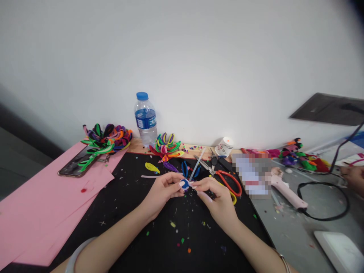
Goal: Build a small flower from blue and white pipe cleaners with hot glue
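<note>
Over the black mat, my left hand pinches the left side of a small blue and lilac fuzzy piece. The fingers of my right hand are closed on its right side. A pale thin strip rises from between the hands, and a lilac stem sticks out to the left of my left hand. Just behind the hands lie blue loops, a purple loop and a yellow loop. Part of the piece is hidden by my fingertips.
Red-handled scissors lie right of my hands. Behind stand a water bottle and a paper cup. A phone rests on pink sheets at left. At right are a pink glue gun and another person's hand.
</note>
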Demonstrator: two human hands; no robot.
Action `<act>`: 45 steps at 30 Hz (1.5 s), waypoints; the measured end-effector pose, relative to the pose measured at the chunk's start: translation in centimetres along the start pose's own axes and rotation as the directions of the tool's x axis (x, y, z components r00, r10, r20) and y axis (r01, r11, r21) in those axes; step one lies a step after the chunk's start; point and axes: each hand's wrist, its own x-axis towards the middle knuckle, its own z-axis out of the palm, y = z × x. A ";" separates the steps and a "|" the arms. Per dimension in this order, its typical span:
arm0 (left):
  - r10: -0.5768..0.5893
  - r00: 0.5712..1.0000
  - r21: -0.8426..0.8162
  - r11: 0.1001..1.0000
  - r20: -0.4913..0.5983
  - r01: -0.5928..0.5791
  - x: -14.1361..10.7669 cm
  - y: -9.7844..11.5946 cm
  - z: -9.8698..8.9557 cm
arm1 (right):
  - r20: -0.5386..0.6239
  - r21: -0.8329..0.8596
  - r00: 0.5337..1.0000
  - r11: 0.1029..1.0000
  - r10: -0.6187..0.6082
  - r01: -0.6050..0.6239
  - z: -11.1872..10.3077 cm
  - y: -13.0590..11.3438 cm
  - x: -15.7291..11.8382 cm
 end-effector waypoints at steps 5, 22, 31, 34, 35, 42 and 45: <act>-0.005 1.000 -0.008 1.000 -0.003 0.005 0.0 0.1 0.1 | 0.003 -0.017 1.000 1.000 -0.015 0.015 0.0 0.0 0.0; 0.033 0.999 0.075 0.997 -0.041 -0.029 0.0 0.4 0.3 | -0.048 0.045 0.999 0.999 0.026 -0.024 0.3 0.4 -0.2; 0.035 0.999 0.075 0.997 0.006 -0.035 -0.1 0.3 0.3 | -0.029 0.132 0.978 0.971 0.206 -0.200 0.2 0.5 -0.1; 0.034 0.999 0.070 0.997 0.033 -0.036 -0.1 0.2 0.2 | 0.000 0.157 0.969 0.957 0.248 -0.245 0.2 0.5 -0.1; 0.035 0.999 0.069 0.997 0.039 -0.037 -0.1 0.2 0.2 | 0.007 0.163 0.967 0.953 0.256 -0.254 0.2 0.5 -0.1; 0.022 0.999 0.059 0.998 0.042 -0.024 -0.1 0.3 0.3 | -0.027 0.170 0.982 0.969 0.188 -0.181 0.2 0.7 -0.2; 0.004 0.999 0.052 0.999 0.039 -0.006 -0.2 0.3 0.4 | -0.031 0.150 0.989 0.979 0.146 -0.140 0.1 0.9 -0.2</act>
